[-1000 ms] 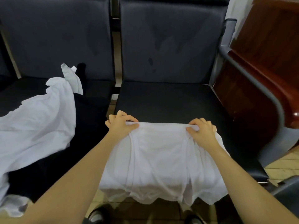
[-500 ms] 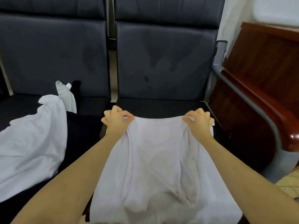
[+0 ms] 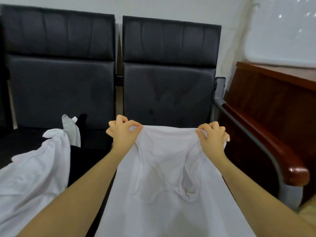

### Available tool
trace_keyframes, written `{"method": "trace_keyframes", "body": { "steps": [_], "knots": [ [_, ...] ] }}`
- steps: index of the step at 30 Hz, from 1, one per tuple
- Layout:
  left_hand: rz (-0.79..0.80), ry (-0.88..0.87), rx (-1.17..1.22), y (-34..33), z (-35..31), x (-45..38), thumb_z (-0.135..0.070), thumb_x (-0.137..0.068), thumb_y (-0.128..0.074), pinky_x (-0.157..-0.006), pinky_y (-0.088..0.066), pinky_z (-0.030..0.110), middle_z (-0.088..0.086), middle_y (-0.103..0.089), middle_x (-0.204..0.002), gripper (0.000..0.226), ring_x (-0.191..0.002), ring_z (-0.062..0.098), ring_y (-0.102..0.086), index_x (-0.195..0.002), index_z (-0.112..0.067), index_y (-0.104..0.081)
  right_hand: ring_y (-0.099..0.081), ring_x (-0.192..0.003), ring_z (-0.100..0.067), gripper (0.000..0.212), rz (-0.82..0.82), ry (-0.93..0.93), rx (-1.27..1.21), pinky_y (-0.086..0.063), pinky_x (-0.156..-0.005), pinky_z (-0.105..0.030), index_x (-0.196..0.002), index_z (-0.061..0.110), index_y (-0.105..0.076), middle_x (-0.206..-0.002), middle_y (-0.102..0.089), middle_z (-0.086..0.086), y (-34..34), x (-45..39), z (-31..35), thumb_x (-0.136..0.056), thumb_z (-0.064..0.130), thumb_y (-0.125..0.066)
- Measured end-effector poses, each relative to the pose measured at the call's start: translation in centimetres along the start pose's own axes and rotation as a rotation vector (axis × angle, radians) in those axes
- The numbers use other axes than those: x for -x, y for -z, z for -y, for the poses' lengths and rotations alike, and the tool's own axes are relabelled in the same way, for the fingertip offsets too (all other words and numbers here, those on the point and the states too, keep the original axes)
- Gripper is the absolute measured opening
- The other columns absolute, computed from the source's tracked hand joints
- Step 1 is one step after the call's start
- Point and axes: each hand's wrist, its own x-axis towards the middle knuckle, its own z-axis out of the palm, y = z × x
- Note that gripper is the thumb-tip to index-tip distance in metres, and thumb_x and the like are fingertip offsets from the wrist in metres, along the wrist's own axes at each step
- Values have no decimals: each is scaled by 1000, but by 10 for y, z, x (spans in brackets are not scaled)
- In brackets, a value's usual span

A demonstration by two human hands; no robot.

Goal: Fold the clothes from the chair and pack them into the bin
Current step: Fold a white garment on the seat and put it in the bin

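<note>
**Lifted clear of the seat, held up by its top edge**

Raised since a second ago: white garment (image 3: 164, 177), earlier draped flat over the front of the right-hand chair (image 3: 171, 93), now hangs in the air at centre frame, stretched between both hands with the chair back showing above its top edge. Left hand (image 3: 124, 134) pinches the upper left corner, fingers curled tight on the cloth; right hand (image 3: 212, 139) pinches the upper right corner the same way. Both grips closed on fabric, neither free. Cloth falls straight toward the bottom of the frame, with inner seams creasing the middle.

Reads as a shake-out before the first fold, so folding of this piece barely begun. Second white garment (image 3: 34, 177) lies crumpled at lower left on the left-hand chair (image 3: 59, 89), not yet folded.

No bin anywhere in view; its contents cannot be told. Wooden cabinet (image 3: 273, 108) at right edge.
</note>
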Motion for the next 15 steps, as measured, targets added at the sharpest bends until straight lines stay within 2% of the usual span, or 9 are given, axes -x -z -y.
{"method": "trace_keyframes", "body": {
  "steps": [3,8,15],
  "knots": [
    [26,6,5,13,1,24,-33,-84,-68,-88,-12,28,-6,-36,-99,10,-102,18,-27,-75,-30,-71,-37,-97,-24,13,8,-22,-45,-17,-84,-32,-95,18,-68,-101,-49,-2,13,26,-5,-94,25,-58],
    [43,17,-8,38,3,72,-39,-81,-71,-87,-11,28,-7,-38,-95,10,-99,16,-27,-74,-32,-72,-30,-91,-14,13,81,2,-100,-10,-74,-25,-95,17,-67,-94,-45,6,41,76,-11,-94,23,-56],
    [90,40,-76,70,12,132,-41,-80,-71,-92,-18,33,-6,-42,-98,13,-100,15,-29,-80,-29,-76,-32,-90,-12,11,166,-3,-105,-15,-79,-28,-94,23,-65,-94,-48,7,79,137,-16,-95,26,-55]
  ]
}}
